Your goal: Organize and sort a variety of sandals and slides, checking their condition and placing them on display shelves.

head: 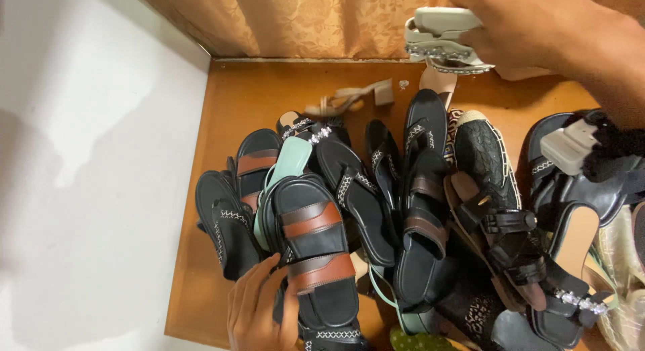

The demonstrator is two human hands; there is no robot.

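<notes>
A pale grey block-heeled sandal with a rhinestone strap is held up in the right hand at the top right of the view, above the far edge of an orange-brown wooden shelf; the fingers are clenched around its sole. The left hand is laid at the near edge of the shelf, its fingers pressed against a black flat sandal with two brown leather bands, touching it rather than clearly gripping it. A dense heap of mostly black sandals is spread over the shelf, with a mint-green sole tucked among them and a beige block-heeled sandal lying apart near the back. Behind, a patterned tan curtain is hung; a white wall is seen at the left. Only one shoe is seen lifted; the heap appears largely unsorted, so most of the handling is judged to remain.
</notes>
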